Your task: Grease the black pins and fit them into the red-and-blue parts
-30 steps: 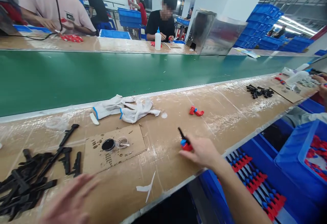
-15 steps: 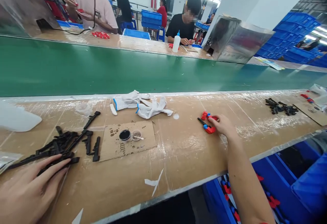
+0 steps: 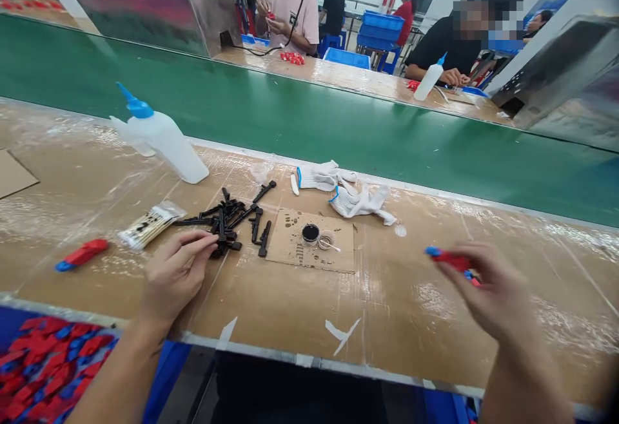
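Observation:
My left hand (image 3: 176,276) is closed, thumb and fingers pinching a black plastic piece (image 3: 226,243) at the near edge of a pile of black rod-like pieces (image 3: 227,211). My right hand (image 3: 491,295) is raised over the right part of the bench, its fingers closed round a red and blue plastic part (image 3: 449,258). A bit of red and blue also shows below those fingers; whether it belongs to the same part I cannot tell. Between my hands lies a stained cardboard sheet (image 3: 280,247) bearing a small cup of black liquid (image 3: 310,234) and a second cup (image 3: 326,240) with a cotton swab in it.
White gloves (image 3: 360,202) lie behind the cardboard. Left of the pile are a bag of swabs (image 3: 149,224), a blue-capped bottle (image 3: 169,144) and a red-blue part (image 3: 82,254). A bin of red-blue parts (image 3: 48,366) sits below left. Beyond runs a green belt (image 3: 290,115); people sit across it.
The view has swung left. My left hand has gone from lying spread over the black pile to pinching a piece. My right hand has lifted a red and blue part off the bench.

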A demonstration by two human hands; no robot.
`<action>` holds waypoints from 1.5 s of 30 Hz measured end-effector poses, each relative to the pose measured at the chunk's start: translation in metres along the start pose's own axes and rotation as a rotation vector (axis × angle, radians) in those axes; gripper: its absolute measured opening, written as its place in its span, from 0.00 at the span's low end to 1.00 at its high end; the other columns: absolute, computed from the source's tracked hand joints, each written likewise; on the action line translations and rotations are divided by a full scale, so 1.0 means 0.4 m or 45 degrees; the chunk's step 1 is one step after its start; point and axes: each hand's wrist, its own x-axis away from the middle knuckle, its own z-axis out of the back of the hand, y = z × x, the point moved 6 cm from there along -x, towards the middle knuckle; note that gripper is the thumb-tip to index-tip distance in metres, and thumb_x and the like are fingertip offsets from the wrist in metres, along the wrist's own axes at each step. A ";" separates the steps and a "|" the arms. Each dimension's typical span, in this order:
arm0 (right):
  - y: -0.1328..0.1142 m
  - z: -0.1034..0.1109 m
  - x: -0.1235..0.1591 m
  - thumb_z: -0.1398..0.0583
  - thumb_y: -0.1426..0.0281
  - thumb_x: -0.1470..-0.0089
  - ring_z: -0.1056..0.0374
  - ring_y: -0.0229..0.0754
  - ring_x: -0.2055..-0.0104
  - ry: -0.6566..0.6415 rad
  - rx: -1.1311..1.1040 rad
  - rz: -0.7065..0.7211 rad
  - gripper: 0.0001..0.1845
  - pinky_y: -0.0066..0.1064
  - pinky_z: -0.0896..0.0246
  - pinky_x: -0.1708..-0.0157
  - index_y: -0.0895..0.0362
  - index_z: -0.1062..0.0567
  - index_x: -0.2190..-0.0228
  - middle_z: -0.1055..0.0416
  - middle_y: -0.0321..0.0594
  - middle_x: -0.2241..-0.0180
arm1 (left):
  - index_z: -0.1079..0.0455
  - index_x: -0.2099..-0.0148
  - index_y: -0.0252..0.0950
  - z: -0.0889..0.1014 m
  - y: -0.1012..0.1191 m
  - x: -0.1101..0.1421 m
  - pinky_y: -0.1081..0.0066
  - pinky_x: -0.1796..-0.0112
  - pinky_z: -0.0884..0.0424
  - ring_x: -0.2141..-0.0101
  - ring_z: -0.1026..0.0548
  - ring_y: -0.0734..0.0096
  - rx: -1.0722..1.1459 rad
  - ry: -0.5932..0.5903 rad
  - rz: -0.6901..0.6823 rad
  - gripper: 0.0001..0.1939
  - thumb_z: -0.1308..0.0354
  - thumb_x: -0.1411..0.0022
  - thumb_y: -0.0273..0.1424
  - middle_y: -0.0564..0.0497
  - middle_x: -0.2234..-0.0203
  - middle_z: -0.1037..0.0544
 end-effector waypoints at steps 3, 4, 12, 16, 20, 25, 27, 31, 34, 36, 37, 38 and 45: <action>-0.059 -0.146 0.016 0.40 0.61 0.37 0.25 0.47 0.61 -0.351 0.013 0.079 0.09 0.39 0.29 0.62 0.52 0.24 0.62 0.25 0.44 0.61 | 0.22 0.53 0.49 0.040 0.021 -0.012 0.62 0.63 0.22 0.66 0.20 0.66 0.213 0.297 0.129 0.11 0.36 0.36 0.30 0.55 0.57 0.24; -0.059 -0.177 0.022 0.42 0.61 0.36 0.25 0.47 0.60 -0.408 0.020 0.082 0.09 0.39 0.28 0.62 0.52 0.24 0.62 0.25 0.44 0.60 | 0.23 0.53 0.47 0.051 0.029 -0.019 0.64 0.68 0.23 0.69 0.21 0.69 0.401 0.395 0.235 0.09 0.36 0.35 0.30 0.54 0.57 0.25; -0.200 -0.221 -0.066 0.36 0.62 0.40 0.32 0.55 0.44 -0.460 0.009 0.390 0.19 0.49 0.33 0.47 0.51 0.28 0.49 0.27 0.48 0.49 | 0.21 0.58 0.35 -0.095 0.156 -0.174 0.81 0.82 0.43 0.78 0.37 0.79 1.493 -0.137 0.788 0.15 0.28 0.46 0.36 0.54 0.78 0.32; -0.328 -0.301 -0.113 0.39 0.71 0.37 0.28 0.46 0.59 -0.715 -0.136 0.567 0.05 0.38 0.32 0.59 0.52 0.21 0.62 0.23 0.42 0.62 | 0.23 0.48 0.37 -0.206 0.191 -0.228 0.80 0.78 0.37 0.75 0.34 0.81 1.411 -0.458 0.665 0.23 0.30 0.47 0.24 0.51 0.69 0.27; -0.356 -0.343 -0.130 0.41 0.72 0.36 0.27 0.42 0.64 -0.660 -0.189 0.543 0.09 0.34 0.33 0.64 0.53 0.20 0.65 0.23 0.40 0.66 | 0.29 0.41 0.40 -0.267 0.170 -0.219 0.78 0.82 0.41 0.78 0.33 0.81 1.359 -0.576 0.486 0.19 0.42 0.34 0.30 0.47 0.59 0.23; -0.350 -0.366 -0.135 0.38 0.70 0.40 0.27 0.42 0.65 -0.503 -0.285 0.426 0.04 0.35 0.33 0.63 0.52 0.21 0.63 0.21 0.39 0.67 | 0.32 0.47 0.36 -0.269 0.104 -0.185 0.77 0.82 0.34 0.82 0.32 0.80 1.125 -0.422 0.441 0.14 0.40 0.33 0.33 0.51 0.70 0.20; -0.337 -0.367 -0.137 0.37 0.70 0.41 0.28 0.42 0.67 -0.442 -0.320 0.357 0.03 0.35 0.33 0.65 0.52 0.22 0.65 0.21 0.38 0.69 | 0.29 0.55 0.35 -0.264 0.102 -0.180 0.76 0.77 0.27 0.77 0.24 0.75 1.040 -0.399 0.441 0.09 0.37 0.36 0.32 0.50 0.72 0.19; -0.281 -0.352 -0.140 0.36 0.68 0.42 0.33 0.37 0.73 -0.290 -0.405 0.151 0.02 0.31 0.37 0.72 0.53 0.23 0.66 0.24 0.36 0.72 | 0.25 0.56 0.34 -0.254 0.142 -0.176 0.72 0.64 0.20 0.64 0.18 0.68 0.827 -0.463 0.332 0.07 0.37 0.37 0.29 0.47 0.64 0.16; -0.229 -0.350 -0.141 0.34 0.66 0.45 0.33 0.36 0.75 -0.223 -0.596 -0.112 0.06 0.29 0.38 0.76 0.55 0.24 0.67 0.26 0.35 0.73 | 0.23 0.53 0.35 -0.243 0.170 -0.173 0.74 0.68 0.23 0.65 0.18 0.69 0.671 -0.480 0.206 0.09 0.38 0.35 0.30 0.47 0.62 0.16; -0.204 -0.361 -0.139 0.32 0.65 0.49 0.31 0.36 0.74 -0.221 -0.735 -0.267 0.09 0.28 0.36 0.75 0.55 0.26 0.68 0.25 0.35 0.73 | 0.22 0.54 0.35 -0.235 0.182 -0.174 0.74 0.70 0.26 0.67 0.19 0.71 0.591 -0.469 0.109 0.08 0.38 0.35 0.30 0.48 0.63 0.16; -0.197 -0.368 -0.138 0.31 0.65 0.51 0.30 0.36 0.74 -0.231 -0.794 -0.325 0.11 0.28 0.35 0.74 0.55 0.27 0.69 0.25 0.35 0.73 | 0.22 0.54 0.35 -0.233 0.187 -0.175 0.73 0.70 0.27 0.68 0.20 0.71 0.563 -0.465 0.070 0.08 0.38 0.34 0.30 0.48 0.63 0.16; -0.192 -0.376 -0.137 0.30 0.65 0.52 0.29 0.36 0.73 -0.243 -0.834 -0.362 0.12 0.28 0.34 0.74 0.54 0.27 0.69 0.25 0.35 0.74 | 0.22 0.54 0.35 -0.231 0.189 -0.176 0.73 0.70 0.27 0.68 0.20 0.71 0.544 -0.461 0.044 0.08 0.38 0.34 0.29 0.49 0.64 0.16; -0.181 -0.393 -0.136 0.29 0.67 0.55 0.31 0.35 0.73 -0.245 -0.965 -0.456 0.14 0.26 0.36 0.75 0.53 0.29 0.71 0.26 0.33 0.75 | 0.24 0.54 0.35 -0.234 0.205 -0.175 0.72 0.67 0.26 0.65 0.19 0.69 0.509 -0.482 -0.051 0.07 0.40 0.33 0.28 0.48 0.63 0.16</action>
